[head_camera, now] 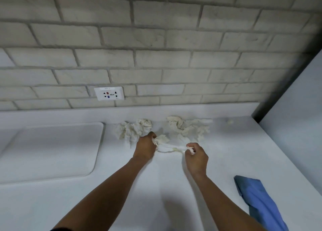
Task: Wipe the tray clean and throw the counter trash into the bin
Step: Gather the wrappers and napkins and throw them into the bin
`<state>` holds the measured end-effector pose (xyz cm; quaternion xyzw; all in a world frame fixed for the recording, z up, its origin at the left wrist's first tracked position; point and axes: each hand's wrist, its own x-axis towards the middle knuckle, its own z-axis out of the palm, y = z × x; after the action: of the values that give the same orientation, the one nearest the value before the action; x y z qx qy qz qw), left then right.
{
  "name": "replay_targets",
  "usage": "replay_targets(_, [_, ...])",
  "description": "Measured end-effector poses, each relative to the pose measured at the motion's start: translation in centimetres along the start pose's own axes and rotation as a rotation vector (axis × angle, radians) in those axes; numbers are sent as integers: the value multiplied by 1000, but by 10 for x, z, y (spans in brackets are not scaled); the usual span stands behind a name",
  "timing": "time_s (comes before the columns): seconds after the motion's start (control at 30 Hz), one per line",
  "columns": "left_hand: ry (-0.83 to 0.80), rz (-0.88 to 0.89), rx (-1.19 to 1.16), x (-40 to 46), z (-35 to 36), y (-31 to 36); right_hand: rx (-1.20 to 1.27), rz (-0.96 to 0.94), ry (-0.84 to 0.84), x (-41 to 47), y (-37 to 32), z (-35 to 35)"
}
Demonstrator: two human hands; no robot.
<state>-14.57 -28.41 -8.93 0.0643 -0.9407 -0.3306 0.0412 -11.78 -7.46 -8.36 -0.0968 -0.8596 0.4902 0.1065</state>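
Head view: the fingers point(154, 140) of the left hand point(145, 148) are closed on one end of a soiled paper towel point(169, 148); the fingers point(190, 148) of the right hand point(196, 158) are pinched shut on the other end. The towel is stretched between the two hands, just above the table point(156, 187). This two-point hold probably serves to gather the loose sheet into one bundle before removal.

All positions below are given relative to the stretched towel.

- Directly behind it, near the wall, and to its left: a crumpled wad of paper point(133, 130), almost touching the left hand.
- Behind it and to the right: a second, wider heap of crumpled paper point(188, 128). A small scrap point(230, 121) lies further right, apart from the heap.
- Well to the left: the white tray point(52, 149), flat on the table. Whether its surface is clean cannot be determined; the picture is blurred.
- To the right and nearer the person: a folded blue cloth point(257, 201), resting unused on the table, presumably the wiping tool laid aside within reach.
- Beyond the wads, on the brick wall: a socket plate point(109, 93).

The bin is not in view. Judgement: trash collection is in hand, with most paper not yet removed.
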Motion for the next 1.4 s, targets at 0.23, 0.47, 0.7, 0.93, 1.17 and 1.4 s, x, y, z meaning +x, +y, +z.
replay_targets(0.23, [35, -7, 12, -9, -21, -5, 175, 109, 146, 8, -18, -21])
replay_targets(0.47, [88, 62, -92, -30, -26, 21, 352, 123, 82, 6, -32, -31])
replay_targets(0.7, [62, 108, -194, -59, -24, 68, 487, 124, 17, -19, -43, -58])
replay_targets(0.93, [-57, 277, -321, -103, 4, 132, 478, 164, 47, -47, -25, -85])
replay_targets(1.17, [-118, 320, -478, -148, 73, 178, 526, 286, 230, -68, 20, -123])
replay_targets(1.4, [-203, 401, -475, -197, 117, 230, 515, 322, 272, -91, 69, -197])
